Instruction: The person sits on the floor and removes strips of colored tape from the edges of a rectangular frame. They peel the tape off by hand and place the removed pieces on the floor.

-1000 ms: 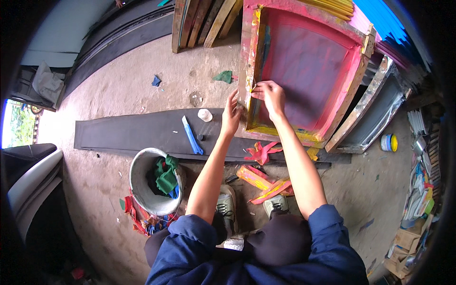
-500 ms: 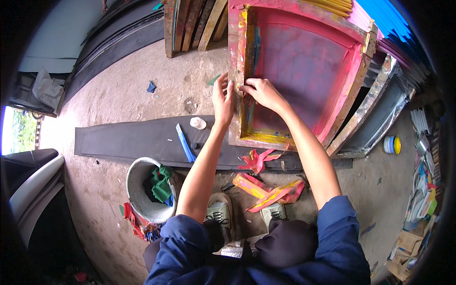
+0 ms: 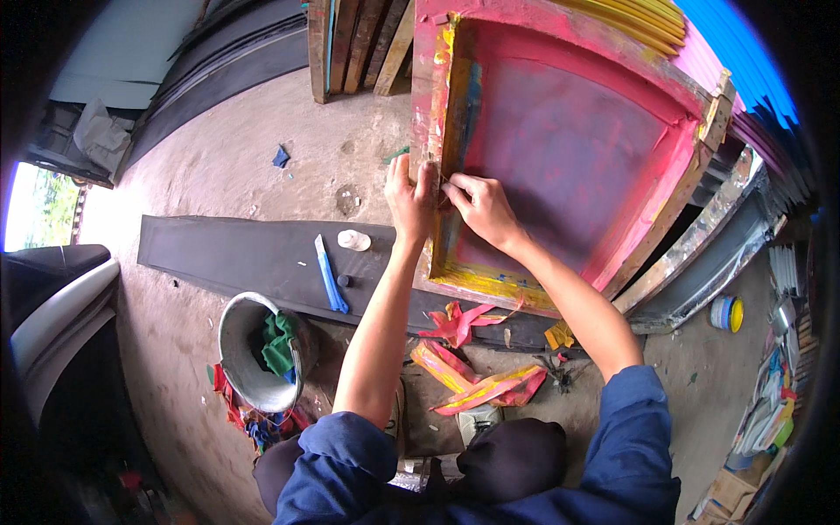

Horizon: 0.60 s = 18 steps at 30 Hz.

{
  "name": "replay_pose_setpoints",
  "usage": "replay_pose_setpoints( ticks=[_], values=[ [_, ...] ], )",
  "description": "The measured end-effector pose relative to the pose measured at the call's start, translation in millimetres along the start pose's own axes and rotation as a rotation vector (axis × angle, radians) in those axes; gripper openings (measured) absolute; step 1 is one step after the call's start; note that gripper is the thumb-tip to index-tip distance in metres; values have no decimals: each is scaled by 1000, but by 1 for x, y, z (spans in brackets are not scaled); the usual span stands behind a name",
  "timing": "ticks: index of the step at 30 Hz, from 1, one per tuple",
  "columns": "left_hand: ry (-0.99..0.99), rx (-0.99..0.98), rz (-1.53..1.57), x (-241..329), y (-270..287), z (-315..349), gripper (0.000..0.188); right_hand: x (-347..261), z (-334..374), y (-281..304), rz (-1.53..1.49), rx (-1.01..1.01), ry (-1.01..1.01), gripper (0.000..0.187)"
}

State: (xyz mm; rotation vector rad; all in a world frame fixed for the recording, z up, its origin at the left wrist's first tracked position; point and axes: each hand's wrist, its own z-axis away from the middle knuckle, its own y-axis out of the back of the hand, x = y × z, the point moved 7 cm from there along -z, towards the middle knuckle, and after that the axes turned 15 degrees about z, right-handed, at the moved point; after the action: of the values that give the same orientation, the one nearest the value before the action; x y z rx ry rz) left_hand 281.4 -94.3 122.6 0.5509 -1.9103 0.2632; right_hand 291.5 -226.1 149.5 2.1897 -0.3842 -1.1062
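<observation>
Sleeves [image 3: 637, 411] are rolled back, and two bare forearms converge on the left rail [image 3: 425, 105] of a pink-painted frame [image 3: 604, 44], which lies at upper right, partly over a black sheet [image 3: 210, 249].

The left forearm rises steeply, leaning slightly rightward, wrist nearly straight. Its hand [image 3: 409, 203] stands at the rail's outer side, fingers pointing up and loosely bent, thumb against the wood; I cannot tell whether they grip it. The right forearm slants up and leftward across the frame's lower rail. Its hand [image 3: 481, 208] hangs over the inner edge of the same rail, back of the hand uppermost, thumb and forefinger brought together toward the left thumb. Whether something thin is pinched there is too small to tell. The two hands are close together, about midway along the rail, with the mesh [image 3: 569, 149] on the right hand's far side.

On the sheet, left of the left forearm, are a blue knife [image 3: 329, 276] and a white bottle [image 3: 353, 240]. A bucket [image 3: 226, 337] with green cloth [image 3: 278, 341] inside sits below them. Pink-and-yellow strips [image 3: 486, 389] lie on the floor between the forearms, near a shoe [image 3: 477, 420].
</observation>
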Motion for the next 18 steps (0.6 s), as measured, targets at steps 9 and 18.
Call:
replay_pose_setpoints(
  ticks=[9,18],
  values=[
    [-18,13,-17,7,0,1,21,10,20,-3,-64,116,-197,18],
    [-42,11,-17,11,0,2,22,-7,16,13,100,37,-93,14]
  ],
)
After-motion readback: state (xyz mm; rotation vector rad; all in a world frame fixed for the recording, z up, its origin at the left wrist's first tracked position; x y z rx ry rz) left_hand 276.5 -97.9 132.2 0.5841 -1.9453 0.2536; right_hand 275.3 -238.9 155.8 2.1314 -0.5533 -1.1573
